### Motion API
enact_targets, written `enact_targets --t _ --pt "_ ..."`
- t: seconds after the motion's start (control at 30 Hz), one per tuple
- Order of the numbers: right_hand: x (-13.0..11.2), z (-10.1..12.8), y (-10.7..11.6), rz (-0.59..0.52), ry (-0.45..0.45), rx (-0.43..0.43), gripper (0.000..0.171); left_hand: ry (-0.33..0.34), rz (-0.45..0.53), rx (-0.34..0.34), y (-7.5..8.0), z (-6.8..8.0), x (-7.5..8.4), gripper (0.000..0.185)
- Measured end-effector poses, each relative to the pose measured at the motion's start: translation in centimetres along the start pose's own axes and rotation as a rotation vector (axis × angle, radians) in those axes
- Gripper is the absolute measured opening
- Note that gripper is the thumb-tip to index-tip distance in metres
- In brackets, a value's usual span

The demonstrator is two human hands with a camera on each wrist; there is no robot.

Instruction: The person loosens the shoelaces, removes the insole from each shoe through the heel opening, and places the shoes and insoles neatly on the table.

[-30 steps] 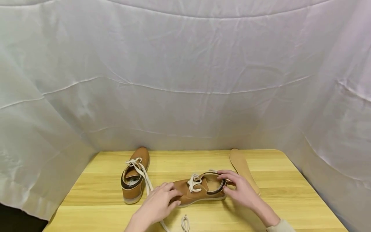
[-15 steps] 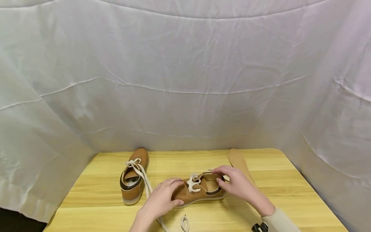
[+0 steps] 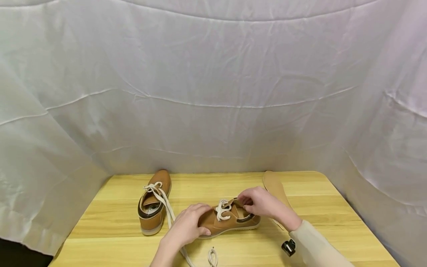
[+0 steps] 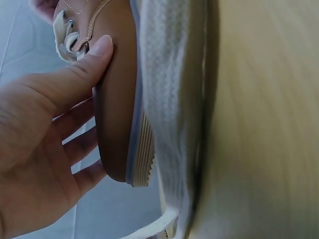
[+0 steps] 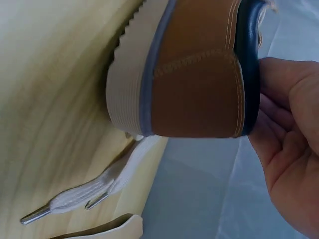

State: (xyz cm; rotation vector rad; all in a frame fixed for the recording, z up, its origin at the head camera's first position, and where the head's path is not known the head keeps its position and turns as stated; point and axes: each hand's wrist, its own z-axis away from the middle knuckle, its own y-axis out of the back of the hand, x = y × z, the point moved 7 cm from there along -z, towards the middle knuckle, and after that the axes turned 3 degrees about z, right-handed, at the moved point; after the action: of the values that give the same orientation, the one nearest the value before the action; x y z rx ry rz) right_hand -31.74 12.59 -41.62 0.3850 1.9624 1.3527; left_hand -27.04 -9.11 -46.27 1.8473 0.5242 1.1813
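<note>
A tan shoe with a pale ribbed sole lies across the near middle of the wooden bench, its toe pointing to the person's left and its heel to the right. The left hand grips the toe end: in the left wrist view the thumb lies along the upper near the lace eyelets and the other fingers curl round the toe cap. The right hand is at the heel end, above the shoe's opening; the right wrist view shows its fingers bent over the dark collar at the back of the shoe, holding that rim. Cream laces are bunched over the tongue between the two hands. One loose lace end with metal tips trails on the bench behind the heel, and a further loop of lace lies on the bench at the near edge, just in front of the shoe. A second tan shoe stands to the left, well apart from the held one, toe pointing away from the person, with a long lace running from it towards the left hand. A tan insole lies flat on the bench beyond the right hand, near the far right corner. A cream sleeve covers the right forearm, and a small black device sits at that wrist. Creased white cloth hangs behind and to both sides of the bench.
</note>
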Motion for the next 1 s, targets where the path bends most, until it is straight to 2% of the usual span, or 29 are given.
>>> enact_targets --t 0.2,0.4,0.67,1.0 --pt "0.9 -0.9 -0.4 -0.088 -0.043 -0.107 0.025 0.0 0.003 0.012 0.1 -0.3 0.2 0.069" --pt "1.5 -1.3 -1.0 -0.167 -0.109 -0.174 0.022 -0.008 0.004 0.016 0.3 -0.4 0.5 0.066" --pt "1.5 -1.7 -1.4 -0.091 -0.093 -0.204 0.021 0.003 -0.004 0.012 0.3 -0.4 0.5 0.065" --pt "2.1 -1.8 -1.9 -0.14 -0.154 -0.242 0.024 0.006 -0.013 0.017 0.2 -0.3 0.4 0.065"
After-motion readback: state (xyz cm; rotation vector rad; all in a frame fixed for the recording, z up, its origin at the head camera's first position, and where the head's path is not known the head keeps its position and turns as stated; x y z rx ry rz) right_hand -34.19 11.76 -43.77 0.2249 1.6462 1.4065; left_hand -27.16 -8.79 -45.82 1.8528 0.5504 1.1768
